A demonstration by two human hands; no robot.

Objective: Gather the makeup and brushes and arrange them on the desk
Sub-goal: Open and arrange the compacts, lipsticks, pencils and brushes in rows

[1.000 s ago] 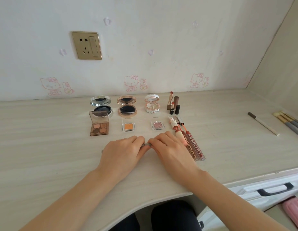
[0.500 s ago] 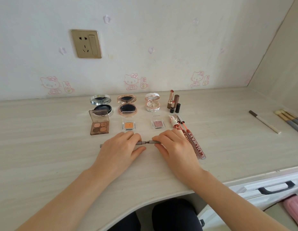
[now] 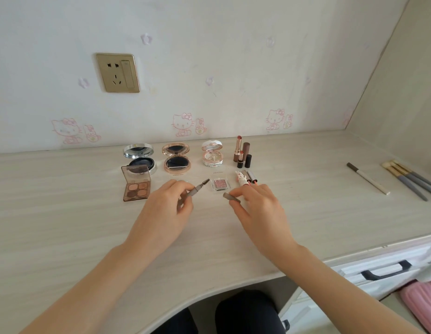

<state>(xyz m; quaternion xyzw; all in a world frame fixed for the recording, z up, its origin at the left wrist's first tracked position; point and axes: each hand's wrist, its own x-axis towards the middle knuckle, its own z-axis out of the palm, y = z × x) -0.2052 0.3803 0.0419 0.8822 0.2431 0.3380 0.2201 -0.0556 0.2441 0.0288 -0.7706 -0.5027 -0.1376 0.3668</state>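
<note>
My left hand (image 3: 165,210) grips a grey brow pencil (image 3: 197,187), its spoolie brush tip pointing up and right. My right hand (image 3: 257,208) pinches the pencil's grey cap (image 3: 230,196), held apart from the pencil. Behind my hands the makeup stands in rows: a brown eyeshadow palette (image 3: 137,186), a silver compact (image 3: 140,157), a rose-gold compact (image 3: 177,157), a white compact (image 3: 212,155), lipsticks (image 3: 242,153) and a pink single eyeshadow (image 3: 220,183). Lip gloss tubes (image 3: 245,178) lie partly hidden under my right hand. Another pencil (image 3: 367,178) and several brushes (image 3: 409,180) lie far right.
The pale wooden desk (image 3: 65,225) runs to a curved front edge. A wall with a gold socket (image 3: 117,73) stands behind the rows. White drawers with a dark handle (image 3: 385,271) sit at lower right, beside something pink (image 3: 421,302).
The brow pencil lay on the desk under both hands. Now it is lifted, and my right hand has pulled its cap off to the right, baring the spoolie tip.
</note>
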